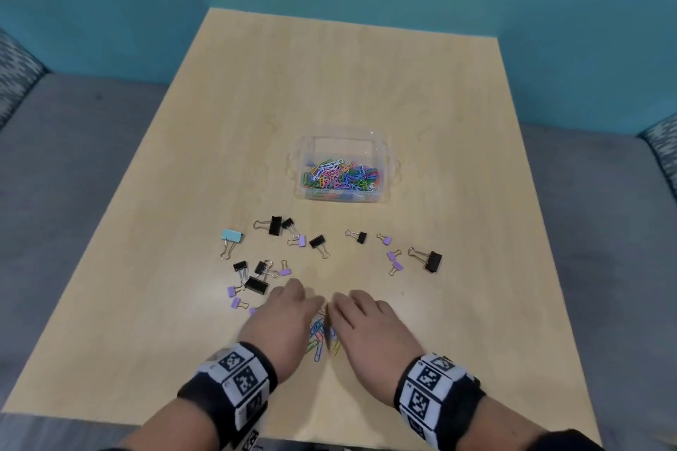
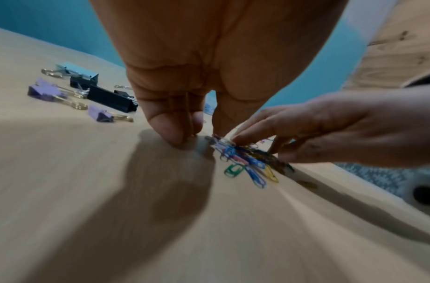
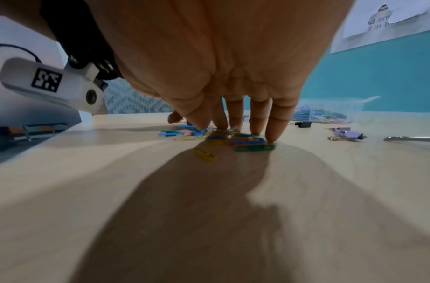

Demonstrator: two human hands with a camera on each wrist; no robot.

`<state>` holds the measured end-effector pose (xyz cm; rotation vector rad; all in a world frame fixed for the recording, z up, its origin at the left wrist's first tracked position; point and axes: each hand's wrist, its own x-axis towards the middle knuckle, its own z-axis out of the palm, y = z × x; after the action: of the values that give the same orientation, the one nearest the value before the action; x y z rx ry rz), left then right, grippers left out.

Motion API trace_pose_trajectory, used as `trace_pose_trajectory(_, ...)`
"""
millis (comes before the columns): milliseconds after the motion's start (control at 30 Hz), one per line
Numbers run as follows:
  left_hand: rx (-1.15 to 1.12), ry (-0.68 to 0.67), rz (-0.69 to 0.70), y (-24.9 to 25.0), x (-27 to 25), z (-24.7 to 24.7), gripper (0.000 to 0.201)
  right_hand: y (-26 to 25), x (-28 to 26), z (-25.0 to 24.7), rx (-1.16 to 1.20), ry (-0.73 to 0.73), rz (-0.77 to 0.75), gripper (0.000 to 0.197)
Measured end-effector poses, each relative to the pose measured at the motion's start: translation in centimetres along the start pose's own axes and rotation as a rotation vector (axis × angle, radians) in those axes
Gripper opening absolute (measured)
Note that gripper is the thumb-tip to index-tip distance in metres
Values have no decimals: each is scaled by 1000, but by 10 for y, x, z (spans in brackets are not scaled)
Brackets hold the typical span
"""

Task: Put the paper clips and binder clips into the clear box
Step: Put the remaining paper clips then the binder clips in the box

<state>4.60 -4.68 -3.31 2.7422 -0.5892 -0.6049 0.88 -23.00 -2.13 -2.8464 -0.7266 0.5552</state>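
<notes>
The clear box [image 1: 381,172] stands mid-table, holding many coloured paper clips [image 1: 340,176]; it also shows far right in the right wrist view [image 3: 354,107]. A small pile of loose paper clips [image 1: 319,337] lies near the front edge between my hands. My left hand [image 1: 311,304] has its fingertips [image 2: 172,134] on the table just left of the pile [image 2: 248,162]. My right hand [image 1: 339,306] sets straight fingertips [image 3: 272,134] onto the pile [image 3: 235,138]. Neither hand lifts anything. Black and purple binder clips [image 1: 256,284] lie scattered in front of the box.
A light blue binder clip [image 1: 232,235] lies at the left of the scatter, a large black one [image 1: 432,261] at the right. The wooden table [image 1: 366,84] is bounded by a teal wall behind and grey seating at both sides.
</notes>
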Motion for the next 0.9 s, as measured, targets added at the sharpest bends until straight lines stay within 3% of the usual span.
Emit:
trace_pose_trajectory(100,35,53,50,1,-9,5,35,14,-16,0,33,47,-40,52)
trace_pose_trajectory(167,-91,46,15,-2,-17,4,34,28,-34,1,139,71,70,54)
trace_pose_trajectory(233,-218,-25,-64,-8,-27,7,56,39,-52,5,212,10,219,63)
trace_pose_trajectory(300,-195,-76,-85,-8,-33,10,77,42,-62,11,295,-83,298,79)
trace_pose_trajectory(400,-166,-84,-69,1,-27,12,78,35,-49,18,306,-79,294,87)
trace_pose_trajectory(500,-169,-44,-66,11,-12,13,62,30,-24,20,320,-10,295,77)
trace_pose_trajectory(733,-110,95,-27,24,13,18,7,28,12,24,243,120,218,21)
trace_pose_trajectory(900,-27,86,-23,23,21,18,36,32,15,23,200,120,187,31)
